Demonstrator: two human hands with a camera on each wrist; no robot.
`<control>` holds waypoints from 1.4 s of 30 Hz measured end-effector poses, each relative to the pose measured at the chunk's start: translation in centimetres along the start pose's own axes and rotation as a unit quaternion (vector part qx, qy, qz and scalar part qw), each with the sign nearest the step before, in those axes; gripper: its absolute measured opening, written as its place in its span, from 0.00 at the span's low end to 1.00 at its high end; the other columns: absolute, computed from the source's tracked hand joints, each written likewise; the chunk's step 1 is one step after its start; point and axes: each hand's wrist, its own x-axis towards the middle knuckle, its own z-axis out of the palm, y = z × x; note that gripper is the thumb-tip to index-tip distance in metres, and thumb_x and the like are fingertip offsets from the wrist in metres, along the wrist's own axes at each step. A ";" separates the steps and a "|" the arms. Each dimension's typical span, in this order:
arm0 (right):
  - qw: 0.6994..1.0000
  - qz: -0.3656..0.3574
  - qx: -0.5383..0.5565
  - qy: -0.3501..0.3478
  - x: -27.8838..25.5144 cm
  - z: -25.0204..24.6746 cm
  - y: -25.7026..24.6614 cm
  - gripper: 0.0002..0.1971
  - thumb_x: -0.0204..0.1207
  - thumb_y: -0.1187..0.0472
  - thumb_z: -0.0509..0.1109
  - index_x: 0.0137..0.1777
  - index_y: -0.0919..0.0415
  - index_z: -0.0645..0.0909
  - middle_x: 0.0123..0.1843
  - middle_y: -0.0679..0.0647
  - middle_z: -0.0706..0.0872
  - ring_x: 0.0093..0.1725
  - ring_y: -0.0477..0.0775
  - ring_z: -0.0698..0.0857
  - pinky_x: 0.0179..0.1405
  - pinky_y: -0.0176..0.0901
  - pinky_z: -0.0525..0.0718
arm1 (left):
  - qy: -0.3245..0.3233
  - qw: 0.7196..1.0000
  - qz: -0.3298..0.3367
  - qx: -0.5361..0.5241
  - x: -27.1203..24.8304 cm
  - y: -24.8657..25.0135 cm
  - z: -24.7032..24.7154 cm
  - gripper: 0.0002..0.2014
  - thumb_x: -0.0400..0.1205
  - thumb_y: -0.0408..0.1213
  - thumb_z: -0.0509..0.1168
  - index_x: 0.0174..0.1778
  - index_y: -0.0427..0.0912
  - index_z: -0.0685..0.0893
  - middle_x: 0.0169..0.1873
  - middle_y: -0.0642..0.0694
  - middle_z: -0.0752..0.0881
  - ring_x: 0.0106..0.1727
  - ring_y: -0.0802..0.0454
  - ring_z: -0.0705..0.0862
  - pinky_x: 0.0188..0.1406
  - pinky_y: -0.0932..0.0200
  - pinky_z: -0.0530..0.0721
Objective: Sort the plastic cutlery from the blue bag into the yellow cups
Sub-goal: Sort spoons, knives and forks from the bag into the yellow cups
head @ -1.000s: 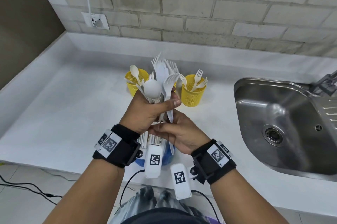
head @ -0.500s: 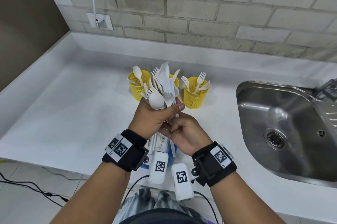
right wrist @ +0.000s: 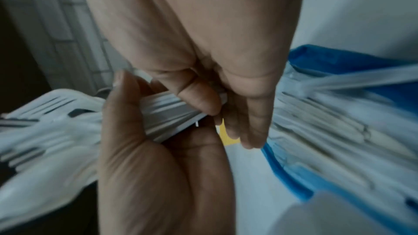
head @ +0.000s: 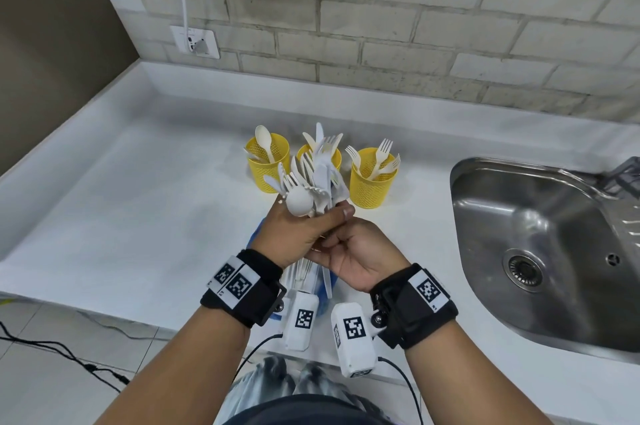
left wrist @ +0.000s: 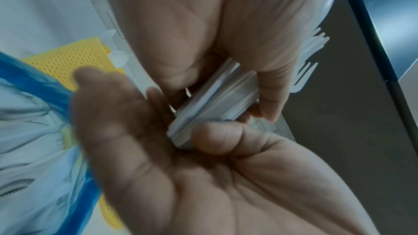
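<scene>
**Mixed bundle held up for sorting in front of the yellow cups**

A thick bundle of white plastic cutlery [head: 313, 182] – forks, knives and at least one round-bowled spoon, heads fanned upward – is grasped by its handles in the left hand [head: 298, 234], raised just in front of the middle yellow perforated cup [head: 320, 156]. The right hand [head: 360, 255] is pressed against the lower handles, directly nearer the person than that cup; in the right wrist view its thumb and fingers are curled round the stacked handles, so both hands are taken to be gripping the bundle.

The step in hand appears to be the picking of one piece out of the bundle. For the next move, a single handle would need to be pinched free without loosening the rest, its type read, and the matching cup chosen: spoons stand in the left yellow cup [head: 268, 161], forks in the right yellow cup [head: 372, 179], and knives seemingly in the middle one.

The crumpled blue plastic bag [left wrist: 36, 140] lies on the white surface [head: 138, 217] beneath the hands – more cutlery is seen inside it, so much sorting is judged to remain.
</scene>
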 end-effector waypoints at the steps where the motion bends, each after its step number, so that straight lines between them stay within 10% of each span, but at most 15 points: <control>1: 0.999 -0.008 -0.050 0.011 -0.1 0.0 -0.1 0.33 0.73 0.85 0.49 0.70 0.61 0.82 0.68 0.65 0.88 0.70 0.70 0.85 0.73 0.70 0.80 | -0.001 1.000 0.014 0.002 0.0 0.3 0.1 0.09 0.76 0.29 0.80 0.46 0.47 0.92 0.44 0.49 0.95 0.48 0.54 0.93 0.50 0.58 0.89; 7: 0.955 -0.173 -0.219 0.098 -1.7 -0.5 -3.2 0.27 0.64 0.67 0.64 0.64 0.52 0.87 0.63 0.51 0.91 0.62 0.59 0.89 0.62 0.58 0.87 | -0.030 0.993 0.071 0.085 0.3 1.2 -1.2 0.09 0.79 0.30 0.78 0.54 0.41 0.90 0.48 0.50 0.95 0.52 0.55 0.92 0.53 0.62 0.88; 13: 0.839 -0.433 -0.322 0.064 -4.3 2.1 -6.8 0.10 0.85 0.63 0.70 0.64 0.59 0.87 0.59 0.53 0.92 0.55 0.60 0.91 0.53 0.52 0.90 | -0.026 0.987 0.072 0.144 0.3 0.9 -2.4 0.16 0.77 0.38 0.81 0.58 0.53 0.88 0.52 0.57 0.92 0.57 0.58 0.90 0.62 0.55 0.87; 18: 0.787 -0.474 -0.389 0.068 -3.6 3.0 -6.7 0.05 0.84 0.65 0.74 0.55 0.56 0.89 0.51 0.53 0.91 0.49 0.54 0.90 0.51 0.61 0.89 | -0.056 0.983 0.082 0.154 0.2 1.6 -3.0 0.19 0.77 0.33 0.80 0.53 0.62 0.84 0.47 0.70 0.90 0.52 0.69 0.88 0.50 0.75 0.81; 23: 0.698 -0.506 -0.506 0.026 -3.3 3.3 -7.7 0.06 0.83 0.69 0.74 0.55 0.63 0.92 0.55 0.55 0.87 0.54 0.50 0.88 0.52 0.41 0.86 | -0.073 0.986 0.101 0.114 0.8 2.5 -4.2 0.21 0.78 0.27 0.78 0.59 0.57 0.86 0.53 0.65 0.91 0.59 0.65 0.88 0.57 0.71 0.82; 28: 0.590 -0.562 -0.570 0.104 -2.3 4.9 -6.3 0.02 0.80 0.70 0.75 0.48 0.67 0.90 0.41 0.54 0.87 0.36 0.44 0.80 0.39 0.37 0.81 | -0.035 0.987 0.107 0.113 1.1 2.2 -5.5 0.16 0.78 0.31 0.79 0.61 0.46 0.89 0.52 0.53 0.93 0.57 0.56 0.91 0.59 0.59 0.88; 33: 0.575 -0.523 -0.604 0.178 -1.6 6.7 -6.2 0.12 0.80 0.59 0.77 0.36 0.61 0.84 0.28 0.49 0.83 0.28 0.47 0.79 0.33 0.45 0.80 | -0.005 0.987 0.114 0.110 1.7 1.5 -6.3 0.16 0.77 0.27 0.79 0.59 0.32 0.87 0.49 0.36 0.91 0.50 0.51 0.90 0.53 0.61 0.87; 39: 0.661 -0.464 -0.573 0.140 -1.0 7.1 -6.2 0.05 0.82 0.56 0.74 0.51 0.56 0.87 0.34 0.47 0.86 0.34 0.47 0.82 0.39 0.44 0.83 | 0.005 0.993 0.094 0.078 2.0 0.9 -6.3 0.14 0.77 0.30 0.79 0.53 0.52 0.90 0.49 0.51 0.94 0.53 0.53 0.92 0.53 0.58 0.90; 42: 0.734 -0.437 -0.495 0.155 -0.4 5.9 -5.5 0.08 0.85 0.56 0.69 0.60 0.54 0.84 0.41 0.48 0.87 0.36 0.49 0.84 0.40 0.46 0.84 | 0.057 0.994 0.077 0.059 2.6 0.7 -6.1 0.09 0.77 0.32 0.80 0.44 0.50 0.89 0.35 0.57 0.92 0.38 0.59 0.91 0.40 0.62 0.87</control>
